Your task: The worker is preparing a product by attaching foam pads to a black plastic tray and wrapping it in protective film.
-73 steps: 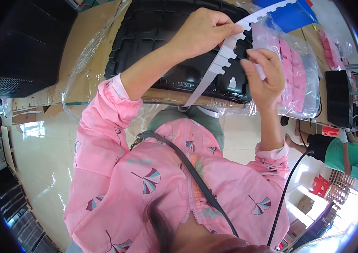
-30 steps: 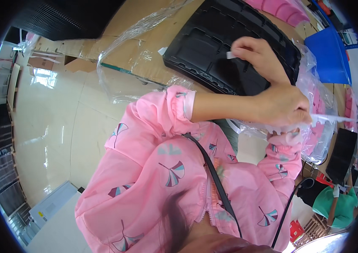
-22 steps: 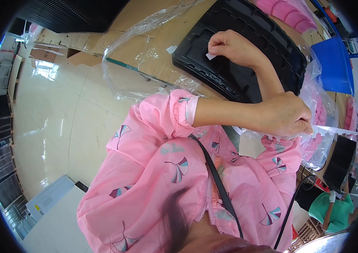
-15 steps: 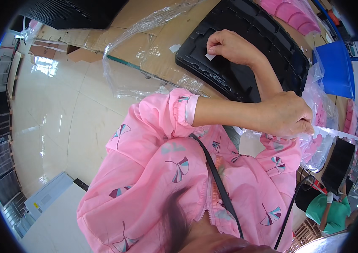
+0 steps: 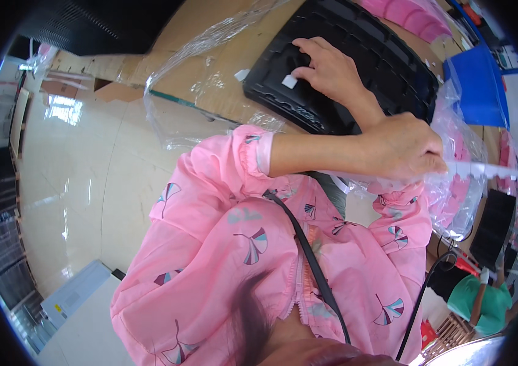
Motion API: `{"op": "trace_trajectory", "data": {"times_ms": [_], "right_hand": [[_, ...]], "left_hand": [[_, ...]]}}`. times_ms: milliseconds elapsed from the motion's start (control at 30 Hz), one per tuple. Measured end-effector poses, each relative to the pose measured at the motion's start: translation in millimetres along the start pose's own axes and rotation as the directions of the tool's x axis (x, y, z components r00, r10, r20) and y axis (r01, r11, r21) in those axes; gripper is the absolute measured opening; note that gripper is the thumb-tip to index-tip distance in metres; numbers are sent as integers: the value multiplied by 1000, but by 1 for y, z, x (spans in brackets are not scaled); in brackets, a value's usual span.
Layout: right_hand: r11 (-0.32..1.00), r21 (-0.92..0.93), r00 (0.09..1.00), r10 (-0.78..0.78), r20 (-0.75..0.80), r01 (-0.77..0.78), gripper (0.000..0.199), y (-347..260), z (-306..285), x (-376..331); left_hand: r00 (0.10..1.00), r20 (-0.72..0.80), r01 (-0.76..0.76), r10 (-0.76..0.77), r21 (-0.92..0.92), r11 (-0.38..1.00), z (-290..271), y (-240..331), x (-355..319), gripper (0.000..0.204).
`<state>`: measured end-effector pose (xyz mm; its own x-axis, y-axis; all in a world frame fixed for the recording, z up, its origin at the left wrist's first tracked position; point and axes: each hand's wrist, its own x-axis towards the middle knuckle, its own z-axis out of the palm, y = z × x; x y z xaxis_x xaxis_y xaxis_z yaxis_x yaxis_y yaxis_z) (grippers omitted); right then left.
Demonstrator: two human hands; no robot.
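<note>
My left arm reaches across to the right, beneath my raised right forearm. My left hand [image 5: 402, 146] is closed on a long pale sticker strip [image 5: 485, 169], which runs out past the fingers to the right. My right hand [image 5: 332, 70] is over a black moulded plastic tray [image 5: 381, 55], its thumb and index finger spread apart. A small white sticker [image 5: 289, 80] is at the tray's near left corner, beside my right thumb tip. Another small white piece [image 5: 242, 75] is just left of the tray, at its edge.
Clear plastic film [image 5: 204, 46] lies across the cardboard-covered table [image 5: 167, 73]. Pink moulded trays [image 5: 411, 15] stand behind, a blue panel [image 5: 475, 85] to the right. Bagged pink pieces [image 5: 454, 177] are near my left hand. A person in green [image 5: 478, 305] is at lower right.
My right fingers have parted from their pinch, leaving the small white sticker beside the thumb. My left hand and the strip have lifted slightly. The whole view has shifted a little.
</note>
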<state>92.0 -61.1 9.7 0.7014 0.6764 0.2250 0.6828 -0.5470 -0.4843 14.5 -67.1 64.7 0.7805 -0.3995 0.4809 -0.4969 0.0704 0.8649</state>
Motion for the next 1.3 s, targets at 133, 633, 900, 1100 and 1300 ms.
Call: {"op": "trace_trajectory", "data": {"times_ms": [133, 633, 900, 1100, 1300], "right_hand": [[895, 446, 961, 138, -241, -17, 31, 50, -23, -35], [996, -87, 601, -86, -795, 27, 27, 23, -93, -164], [949, -316, 565, -253, -785, -14, 23, 36, -87, -157], [918, -388, 569, -364, -737, 85, 22, 40, -90, -150], [983, -181, 626, -167, -762, 43, 14, 29, -100, -150]], "left_hand": [[991, -128, -29, 50, 163, 986, -2, -12, 15, 28], [987, -159, 64, -23, 258, 964, 13, -33, 65, 28], [973, -215, 132, -81, 237, 963, 14, -36, 66, 27], [971, -234, 106, -42, 267, 958, 8, -48, 69, 29], [938, -326, 147, -115, 73, 987, -5, -57, 76, 24]]}}
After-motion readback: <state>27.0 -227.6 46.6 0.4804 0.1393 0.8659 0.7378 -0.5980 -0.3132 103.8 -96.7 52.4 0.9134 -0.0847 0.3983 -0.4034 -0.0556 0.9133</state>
